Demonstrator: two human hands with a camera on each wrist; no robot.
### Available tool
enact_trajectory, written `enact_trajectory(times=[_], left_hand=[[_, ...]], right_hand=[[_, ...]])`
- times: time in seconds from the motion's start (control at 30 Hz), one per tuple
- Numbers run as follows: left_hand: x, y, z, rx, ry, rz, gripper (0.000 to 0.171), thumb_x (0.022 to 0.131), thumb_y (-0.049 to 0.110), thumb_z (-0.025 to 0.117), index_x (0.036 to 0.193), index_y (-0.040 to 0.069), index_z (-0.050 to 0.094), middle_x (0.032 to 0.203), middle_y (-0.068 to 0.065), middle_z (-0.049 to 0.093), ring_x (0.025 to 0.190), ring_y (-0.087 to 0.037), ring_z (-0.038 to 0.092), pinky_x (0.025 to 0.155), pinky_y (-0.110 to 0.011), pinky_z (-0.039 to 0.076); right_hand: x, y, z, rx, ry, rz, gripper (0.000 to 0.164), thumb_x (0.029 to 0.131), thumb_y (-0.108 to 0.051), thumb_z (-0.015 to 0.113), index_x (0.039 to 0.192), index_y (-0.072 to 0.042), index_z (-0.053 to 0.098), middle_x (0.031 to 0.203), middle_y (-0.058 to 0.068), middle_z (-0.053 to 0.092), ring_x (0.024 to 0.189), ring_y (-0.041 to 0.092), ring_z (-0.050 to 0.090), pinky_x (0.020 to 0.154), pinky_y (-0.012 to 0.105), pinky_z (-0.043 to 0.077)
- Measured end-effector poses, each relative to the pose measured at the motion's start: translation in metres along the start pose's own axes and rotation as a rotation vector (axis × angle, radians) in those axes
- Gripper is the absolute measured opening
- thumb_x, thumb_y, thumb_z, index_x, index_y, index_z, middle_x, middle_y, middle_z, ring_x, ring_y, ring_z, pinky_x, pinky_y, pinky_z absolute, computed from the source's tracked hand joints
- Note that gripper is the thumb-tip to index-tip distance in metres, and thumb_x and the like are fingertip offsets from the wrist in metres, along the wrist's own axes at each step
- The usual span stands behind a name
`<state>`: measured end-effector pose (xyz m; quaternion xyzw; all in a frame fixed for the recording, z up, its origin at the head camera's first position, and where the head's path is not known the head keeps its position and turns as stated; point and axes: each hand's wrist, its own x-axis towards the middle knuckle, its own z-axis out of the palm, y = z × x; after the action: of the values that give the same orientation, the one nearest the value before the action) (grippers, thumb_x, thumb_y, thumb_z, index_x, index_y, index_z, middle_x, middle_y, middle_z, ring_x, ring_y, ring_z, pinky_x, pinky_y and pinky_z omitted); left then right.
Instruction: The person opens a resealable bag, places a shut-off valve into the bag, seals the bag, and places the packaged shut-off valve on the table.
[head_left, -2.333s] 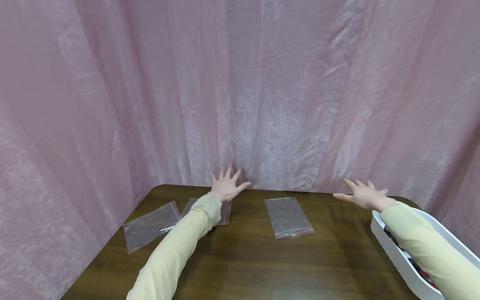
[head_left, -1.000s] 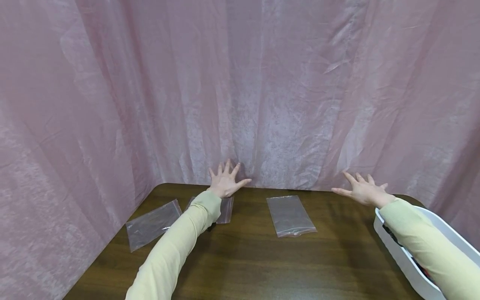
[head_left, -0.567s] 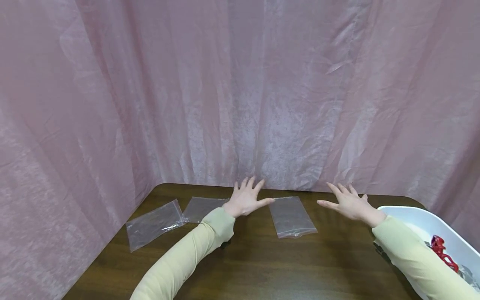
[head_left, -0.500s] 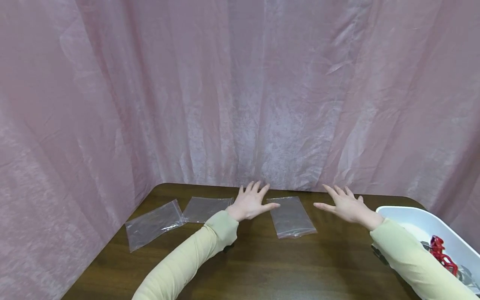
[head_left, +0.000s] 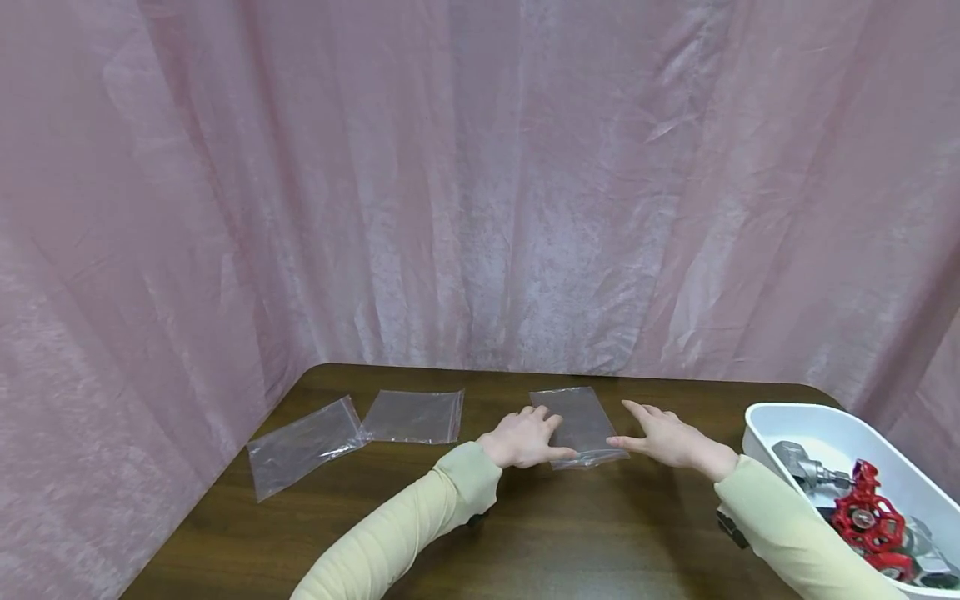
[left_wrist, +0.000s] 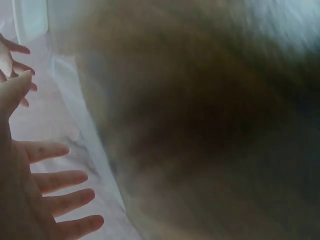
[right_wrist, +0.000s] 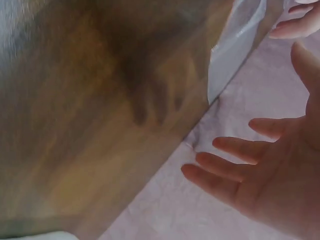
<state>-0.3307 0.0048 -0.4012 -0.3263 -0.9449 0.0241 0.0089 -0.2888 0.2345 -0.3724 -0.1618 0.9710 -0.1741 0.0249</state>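
A clear zip bag (head_left: pixel 588 421) lies flat on the table between my two hands in the head view. At its left edge is my left hand (head_left: pixel 523 437), fingers loosely bent and thumb reaching over the bag's zip end; whether it touches the plastic I cannot tell. My right hand (head_left: pixel 670 440) is at the bag's right, its thumb pointing toward the zip end. Neither hand holds anything. In the left wrist view, the left hand's fingers (left_wrist: pixel 65 177) are spread. The right wrist view shows the right hand (right_wrist: pixel 270 170) with its fingers apart and a bag (right_wrist: pixel 232 55) beyond.
Two more clear zip bags (head_left: pixel 303 446) (head_left: pixel 416 417) lie at the table's left, their edges meeting. A white bin (head_left: pixel 806 408) at the right contains red-handwheel valves (head_left: pixel 866 518) and grey metal fittings (head_left: pixel 804 468). A pink curtain (head_left: pixel 487 208) hangs behind the wooden table (head_left: pixel 570 533).
From the far table edge, both hands have come nearer and closer together, around the middle bag. The left-hand bags and the bin's contents are now uncovered.
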Motion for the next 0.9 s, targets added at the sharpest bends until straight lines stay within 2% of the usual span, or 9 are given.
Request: enact_trajectory(times=[0.17, 0.33, 0.43, 0.57, 0.6, 0.67, 0.73, 0.83, 0.9], left_hand=[[0.003, 0.009, 0.007, 0.033, -0.046, 0.006, 0.07, 0.079, 0.071, 0.041, 0.127, 0.02, 0.05, 0.119, -0.001, 0.048, 0.105, -0.018, 0.047, 0.076, -0.03, 0.044], [0.005, 0.013, 0.013, 0.064, -0.042, 0.02, 0.058, 0.08, 0.061, 0.053, 0.123, 0.022, 0.053, 0.115, 0.001, 0.051, 0.099, -0.017, 0.051, 0.072, -0.03, 0.045], [0.005, 0.012, 0.014, 0.097, -0.016, 0.051, 0.043, 0.083, 0.048, 0.058, 0.117, 0.02, 0.057, 0.105, 0.001, 0.053, 0.093, -0.016, 0.053, 0.068, -0.031, 0.046], [0.004, 0.008, 0.009, 0.114, 0.031, 0.107, 0.014, 0.087, 0.029, 0.056, 0.092, 0.017, 0.061, 0.088, 0.002, 0.056, 0.084, -0.013, 0.056, 0.062, -0.03, 0.047], [0.004, 0.007, 0.008, 0.106, 0.043, 0.117, 0.01, 0.087, 0.025, 0.054, 0.086, 0.016, 0.06, 0.085, 0.002, 0.056, 0.082, -0.012, 0.056, 0.062, -0.03, 0.048], [0.004, 0.003, 0.004, 0.072, 0.065, 0.127, 0.014, 0.089, 0.02, 0.051, 0.076, 0.016, 0.057, 0.078, 0.004, 0.056, 0.078, -0.011, 0.056, 0.06, -0.029, 0.047], [0.005, -0.001, 0.001, 0.01, 0.075, 0.127, 0.018, 0.091, 0.016, 0.048, 0.074, 0.016, 0.055, 0.072, 0.004, 0.054, 0.071, -0.01, 0.055, 0.057, -0.028, 0.045], [0.006, -0.006, -0.006, -0.086, 0.09, 0.12, 0.019, 0.093, 0.014, 0.044, 0.08, 0.014, 0.059, 0.065, 0.005, 0.05, 0.062, -0.01, 0.05, 0.053, -0.026, 0.041], [0.007, -0.009, -0.011, -0.133, 0.104, 0.117, 0.019, 0.094, 0.013, 0.043, 0.091, 0.013, 0.062, 0.07, 0.006, 0.053, 0.064, -0.009, 0.05, 0.053, -0.024, 0.04]], right_hand=[[0.002, 0.001, 0.008, 0.08, -0.034, -0.025, 0.079, 0.085, -0.044, 0.059, 0.129, 0.016, 0.031, 0.122, 0.037, 0.039, 0.112, 0.05, 0.036, 0.087, 0.057, 0.032], [0.002, 0.004, 0.013, 0.092, -0.055, -0.028, 0.074, 0.086, -0.04, 0.059, 0.125, 0.018, 0.035, 0.117, 0.035, 0.045, 0.109, 0.046, 0.043, 0.087, 0.053, 0.035], [0.002, 0.004, 0.014, 0.105, -0.059, -0.017, 0.073, 0.086, -0.04, 0.059, 0.125, 0.017, 0.036, 0.118, 0.034, 0.045, 0.109, 0.045, 0.043, 0.087, 0.053, 0.035], [0.001, 0.004, 0.014, 0.142, -0.055, -0.02, 0.072, 0.087, -0.041, 0.058, 0.126, 0.016, 0.037, 0.119, 0.033, 0.045, 0.11, 0.045, 0.042, 0.087, 0.053, 0.034], [0.002, 0.003, 0.014, 0.157, -0.055, -0.024, 0.072, 0.087, -0.041, 0.057, 0.126, 0.015, 0.036, 0.119, 0.033, 0.045, 0.11, 0.045, 0.042, 0.087, 0.053, 0.034], [0.002, 0.003, 0.015, 0.195, -0.052, -0.037, 0.07, 0.088, -0.041, 0.056, 0.128, 0.013, 0.036, 0.121, 0.032, 0.044, 0.112, 0.044, 0.041, 0.088, 0.053, 0.034], [0.003, 0.003, 0.015, 0.241, -0.046, -0.053, 0.068, 0.088, -0.041, 0.055, 0.129, 0.011, 0.036, 0.123, 0.03, 0.044, 0.114, 0.042, 0.04, 0.089, 0.052, 0.033], [0.005, 0.002, 0.015, 0.285, -0.019, -0.084, 0.067, 0.087, -0.041, 0.057, 0.13, 0.007, 0.038, 0.125, 0.026, 0.044, 0.115, 0.041, 0.04, 0.089, 0.052, 0.033], [0.005, 0.002, 0.015, 0.301, -0.001, -0.093, 0.067, 0.085, -0.042, 0.059, 0.13, 0.005, 0.039, 0.125, 0.024, 0.045, 0.114, 0.04, 0.04, 0.089, 0.052, 0.033]])
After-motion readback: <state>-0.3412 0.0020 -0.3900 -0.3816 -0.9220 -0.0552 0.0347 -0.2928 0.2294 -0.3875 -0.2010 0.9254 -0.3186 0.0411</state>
